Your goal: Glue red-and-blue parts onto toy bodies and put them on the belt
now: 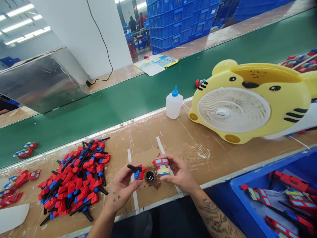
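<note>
My left hand (122, 186) pinches a small red and blue piece with a black rod (139, 172) between thumb and fingers. In my right hand (182, 173) is a red, grey and yellow toy body with light blue windows (161, 166), held by its edges. The two parts are apart. Between them, a small round pot of dark liquid (150, 176) stands on the brown table, with dark spots around it. A heap of red, blue and black pieces (74, 178) lies left of my left hand.
A white bottle with a blue tip (174, 104) and a yellow fan (235, 109) stand beyond my hands. A blue bin (237, 185) of toy parts is at the right. Behind runs a green belt (111, 105). More toy bodies (15, 188) lie far left.
</note>
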`<state>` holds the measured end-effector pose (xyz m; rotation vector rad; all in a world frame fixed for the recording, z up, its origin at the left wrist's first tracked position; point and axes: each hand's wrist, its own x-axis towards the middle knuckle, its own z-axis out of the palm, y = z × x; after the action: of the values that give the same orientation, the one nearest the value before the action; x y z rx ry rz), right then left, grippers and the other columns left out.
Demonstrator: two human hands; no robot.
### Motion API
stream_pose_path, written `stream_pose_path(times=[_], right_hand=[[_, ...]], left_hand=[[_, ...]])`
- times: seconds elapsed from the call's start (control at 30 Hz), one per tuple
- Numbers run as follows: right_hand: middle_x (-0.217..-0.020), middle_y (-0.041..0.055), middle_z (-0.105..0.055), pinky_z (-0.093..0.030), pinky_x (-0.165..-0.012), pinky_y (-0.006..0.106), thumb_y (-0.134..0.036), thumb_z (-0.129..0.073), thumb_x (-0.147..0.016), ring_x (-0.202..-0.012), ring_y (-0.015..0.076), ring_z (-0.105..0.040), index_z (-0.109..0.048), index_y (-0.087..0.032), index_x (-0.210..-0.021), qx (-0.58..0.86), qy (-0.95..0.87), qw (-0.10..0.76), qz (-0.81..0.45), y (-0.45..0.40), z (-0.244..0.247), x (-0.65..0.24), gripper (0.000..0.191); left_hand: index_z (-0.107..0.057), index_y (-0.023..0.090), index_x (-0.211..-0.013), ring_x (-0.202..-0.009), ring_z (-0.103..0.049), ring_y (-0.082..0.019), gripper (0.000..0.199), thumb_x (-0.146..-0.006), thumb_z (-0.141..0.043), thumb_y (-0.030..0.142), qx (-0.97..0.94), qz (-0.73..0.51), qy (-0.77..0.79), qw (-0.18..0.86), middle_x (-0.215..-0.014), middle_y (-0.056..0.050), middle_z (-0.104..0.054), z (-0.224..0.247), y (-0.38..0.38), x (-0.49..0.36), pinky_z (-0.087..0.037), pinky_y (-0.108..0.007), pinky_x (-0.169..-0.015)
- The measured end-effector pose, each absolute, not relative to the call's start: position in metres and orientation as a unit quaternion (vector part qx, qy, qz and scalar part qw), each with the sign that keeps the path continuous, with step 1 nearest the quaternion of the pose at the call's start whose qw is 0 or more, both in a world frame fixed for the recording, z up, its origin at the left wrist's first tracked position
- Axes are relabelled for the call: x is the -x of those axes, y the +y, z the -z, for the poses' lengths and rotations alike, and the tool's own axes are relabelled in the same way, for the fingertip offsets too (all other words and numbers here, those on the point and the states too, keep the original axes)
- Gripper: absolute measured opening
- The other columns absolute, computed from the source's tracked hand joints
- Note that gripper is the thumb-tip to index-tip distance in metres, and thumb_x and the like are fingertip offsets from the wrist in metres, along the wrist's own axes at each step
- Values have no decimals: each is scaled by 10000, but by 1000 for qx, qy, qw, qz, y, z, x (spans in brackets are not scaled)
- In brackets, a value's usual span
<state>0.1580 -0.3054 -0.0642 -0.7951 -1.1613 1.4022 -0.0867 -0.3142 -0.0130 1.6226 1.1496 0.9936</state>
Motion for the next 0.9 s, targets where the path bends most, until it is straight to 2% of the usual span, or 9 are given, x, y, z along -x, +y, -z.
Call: stream_pose_path(times=[0.13, 0.33, 0.4, 0.47, 0.57, 0.67, 0.8, 0.9], right_hand=[[-1120, 83, -714, -554, -892, 370, -426, -882, -664, -1012, 257, -687, -644, -247, -1204, 370, -587, 515, -503, -300, 57, -148, 617], [-1123, 94, -712, -555, -888, 387, -396, -818, -761, -1016, 265, -677, -596, -259, -1278, 356, -743, 466, -323, -290, 33, -132, 579], [-1145, 101, -696, -555, -893, 406, -353, -779, -810, -1042, 272, -659, -559, -266, -1320, 365, -762, 457, -278, -286, 23, -122, 562], [-1179, 111, -676, -549, -901, 436, -276, -712, -864, -1061, 281, -634, -507, -266, -1384, 370, -776, 458, -227, -281, 15, -108, 559], [-1186, 124, -657, -544, -883, 468, -136, -582, -905, -1043, 287, -606, -411, -269, -1483, 359, -787, 479, -146, -272, 9, -82, 617], [-1150, 129, -646, -543, -850, 469, -86, -552, -900, -1018, 285, -593, -370, -290, -1517, 356, -782, 503, -98, -262, 9, -66, 676], [-1243, 136, -607, -510, -920, 503, -177, -626, -900, -1113, 310, -564, -325, -289, -1532, 352, -788, 493, -111, -250, 14, -78, 709], [-1281, 147, -584, -493, -949, 521, -327, -678, -883, -1152, 330, -552, -287, -248, -1531, 393, -775, 471, -150, -237, 27, -109, 761]], left_hand=[[-699, 194, -1189, -1109, -670, -271, 443, -764, -801, 263, -542, -452, 485, 517, -1182, -121, -710, 20, -315, 82, -524, -406, -1003], [-725, 200, -1172, -1179, -633, -278, 372, -813, -759, 292, -564, -457, 474, 498, -1256, -121, -680, 21, -308, 86, -499, -385, -1043], [-679, 190, -1235, -1202, -622, -277, 422, -839, -731, 326, -530, -470, 486, 512, -1306, -128, -650, 21, -307, 82, -492, -386, -1055], [-608, 182, -1292, -1251, -588, -285, 539, -803, -765, 346, -484, -507, 491, 518, -1342, -138, -617, 20, -304, 72, -478, -389, -1073], [-548, 222, -1240, -1187, -620, -260, 608, -714, -834, 324, -422, -575, 498, 493, -1230, -110, -652, 11, -293, 53, -542, -331, -962], [-551, 237, -1097, -1014, -660, -206, 492, -699, -833, 302, -393, -610, 504, 468, -1056, -59, -670, -2, -278, 41, -554, -271, -835], [-531, 201, -1124, -932, -652, -183, 563, -659, -838, 284, -430, -600, 486, 469, -1004, -48, -649, -9, -249, 48, -532, -278, -830], [-469, 178, -1243, -897, -646, -176, 646, -695, -803, 244, -556, -484, 536, 411, -991, -57, -638, -11, -200, 59, -524, -296, -812]])
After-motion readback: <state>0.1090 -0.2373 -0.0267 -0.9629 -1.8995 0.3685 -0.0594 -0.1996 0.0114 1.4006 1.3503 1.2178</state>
